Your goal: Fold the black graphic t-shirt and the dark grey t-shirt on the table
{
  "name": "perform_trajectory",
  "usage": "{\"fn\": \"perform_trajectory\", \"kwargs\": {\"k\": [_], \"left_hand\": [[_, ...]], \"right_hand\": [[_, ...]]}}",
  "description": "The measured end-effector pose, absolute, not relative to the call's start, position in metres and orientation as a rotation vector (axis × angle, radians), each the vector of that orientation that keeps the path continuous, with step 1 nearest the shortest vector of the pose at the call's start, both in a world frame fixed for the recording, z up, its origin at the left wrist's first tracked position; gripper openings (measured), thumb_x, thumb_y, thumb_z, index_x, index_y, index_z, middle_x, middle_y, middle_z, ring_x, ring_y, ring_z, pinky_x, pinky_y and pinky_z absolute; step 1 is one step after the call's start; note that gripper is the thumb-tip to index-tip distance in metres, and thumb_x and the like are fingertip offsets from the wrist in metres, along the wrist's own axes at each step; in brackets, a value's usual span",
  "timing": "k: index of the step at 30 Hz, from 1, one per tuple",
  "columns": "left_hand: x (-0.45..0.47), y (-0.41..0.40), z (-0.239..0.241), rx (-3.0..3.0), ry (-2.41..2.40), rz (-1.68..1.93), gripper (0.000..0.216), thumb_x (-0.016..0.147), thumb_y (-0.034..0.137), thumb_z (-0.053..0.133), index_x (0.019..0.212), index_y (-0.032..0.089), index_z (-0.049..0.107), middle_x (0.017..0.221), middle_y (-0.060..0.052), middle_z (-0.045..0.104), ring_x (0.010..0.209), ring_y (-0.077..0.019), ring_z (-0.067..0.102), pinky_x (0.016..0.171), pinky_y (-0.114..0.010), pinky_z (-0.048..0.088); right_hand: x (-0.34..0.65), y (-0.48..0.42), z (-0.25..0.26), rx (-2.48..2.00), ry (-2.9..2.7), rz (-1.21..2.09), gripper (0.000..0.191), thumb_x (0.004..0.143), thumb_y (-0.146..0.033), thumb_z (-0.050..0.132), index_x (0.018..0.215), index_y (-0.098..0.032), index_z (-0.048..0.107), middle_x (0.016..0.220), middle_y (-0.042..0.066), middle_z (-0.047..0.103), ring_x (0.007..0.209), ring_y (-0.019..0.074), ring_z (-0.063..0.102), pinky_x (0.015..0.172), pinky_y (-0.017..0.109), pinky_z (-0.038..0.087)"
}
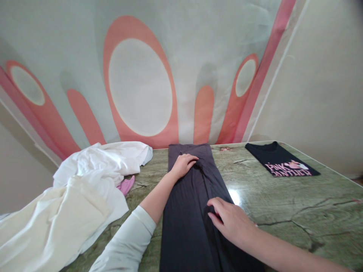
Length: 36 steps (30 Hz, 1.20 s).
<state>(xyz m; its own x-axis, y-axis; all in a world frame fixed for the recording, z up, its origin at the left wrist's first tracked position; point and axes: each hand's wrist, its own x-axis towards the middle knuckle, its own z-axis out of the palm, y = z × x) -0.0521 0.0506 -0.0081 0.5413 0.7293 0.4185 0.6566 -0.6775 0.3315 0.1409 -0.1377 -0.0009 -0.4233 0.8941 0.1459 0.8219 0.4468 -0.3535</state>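
And over by the left side of the desk (300, 206), it's a crowd: white cloth (104, 160) heaped toward the far left corner, a cream garment (76, 207) sprawling over it toward the near edge, and a scrap of pink cloth (126, 185) poking out from beneath. The left forearm cuts across between that heap and the dark garment (181, 226), masking some of its left border. Out toward the far right corner, a black T-shirt (280, 158) lies flat, pink lettering showing.

Centre stage, the dark garment runs lengthwise from the far edge toward the near edge. Left hand (183, 166) up high on it, fingers close together at a fold; right hand (231, 219) lower, thumb and forefinger slightly apart, dark fabric between. Whether either is clamped, can't tell!

Green wood-grain surface, glare beside the garment; behind, a pale backdrop (187, 45) with pink-red shapes, plain wall (323, 75) to the right.
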Motion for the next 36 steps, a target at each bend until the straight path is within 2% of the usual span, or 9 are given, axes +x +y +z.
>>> {"fn": "perform_trajectory", "kwargs": {"k": [9,16,21,25,28,32,36], "left_hand": [[-0.055,0.049,-0.009,2.708,1.253,0.773,0.027,0.082,0.018,0.051,0.106,0.026,0.060,0.097,-0.002,0.059,0.094,-0.0184,0.051,0.086,-0.032,0.038],[-0.054,0.044,-0.004,2.789,1.298,0.776,0.016,0.083,0.020,0.050,0.094,0.023,0.062,0.094,-0.004,0.057,0.094,-0.0194,0.048,0.083,-0.032,0.038],[-0.055,0.042,-0.004,2.760,1.423,0.788,0.015,0.082,0.019,0.051,0.092,0.021,0.061,0.096,-0.005,0.056,0.094,-0.0198,0.048,0.082,-0.032,0.039],[-0.055,0.043,-0.007,2.767,1.443,0.754,0.016,0.081,0.017,0.049,0.091,0.021,0.062,0.097,-0.004,0.056,0.094,-0.0197,0.048,0.083,-0.032,0.039],[-0.055,0.042,-0.008,2.771,1.460,0.718,0.019,0.083,0.017,0.047,0.093,0.022,0.062,0.099,-0.005,0.055,0.096,-0.0197,0.048,0.083,-0.032,0.040],[-0.055,0.040,-0.007,2.797,1.448,0.691,0.022,0.082,0.018,0.046,0.094,0.022,0.063,0.100,-0.006,0.056,0.099,-0.0202,0.047,0.085,-0.033,0.039],[-0.054,0.035,-0.002,2.866,1.360,0.695,0.024,0.075,0.014,0.049,0.094,0.021,0.063,0.107,-0.006,0.053,0.107,-0.0219,0.043,0.088,-0.035,0.037]], "right_hand": [[0.146,-0.135,0.004,-1.487,-2.206,0.708,0.016,0.077,-0.017,0.047,0.091,-0.022,0.054,0.068,-0.003,0.056,0.060,0.0118,0.052,0.057,0.024,0.036],[0.154,-0.131,0.014,-1.325,-2.086,0.997,0.014,0.076,-0.017,0.048,0.090,-0.021,0.051,0.063,-0.005,0.051,0.054,0.0087,0.047,0.052,0.020,0.035],[0.153,-0.134,0.012,-1.204,-2.249,0.942,0.012,0.076,-0.016,0.049,0.086,-0.021,0.055,0.066,-0.004,0.052,0.058,0.0086,0.048,0.055,0.020,0.035],[0.151,-0.134,0.012,-1.181,-2.326,0.865,0.010,0.078,-0.023,0.052,0.086,-0.020,0.057,0.070,-0.003,0.054,0.062,0.0094,0.049,0.058,0.021,0.035],[0.151,-0.133,0.013,-1.182,-2.314,0.900,0.014,0.080,-0.029,0.053,0.089,-0.020,0.058,0.069,-0.003,0.055,0.061,0.0095,0.049,0.058,0.021,0.035],[0.152,-0.133,0.013,-1.171,-2.290,0.931,0.014,0.079,-0.027,0.053,0.090,-0.020,0.058,0.072,-0.002,0.056,0.060,0.0094,0.049,0.058,0.021,0.036],[0.152,-0.132,0.010,-1.176,-2.205,0.994,0.013,0.079,-0.026,0.052,0.088,-0.019,0.059,0.071,-0.002,0.055,0.061,0.0099,0.049,0.057,0.021,0.037]]}}
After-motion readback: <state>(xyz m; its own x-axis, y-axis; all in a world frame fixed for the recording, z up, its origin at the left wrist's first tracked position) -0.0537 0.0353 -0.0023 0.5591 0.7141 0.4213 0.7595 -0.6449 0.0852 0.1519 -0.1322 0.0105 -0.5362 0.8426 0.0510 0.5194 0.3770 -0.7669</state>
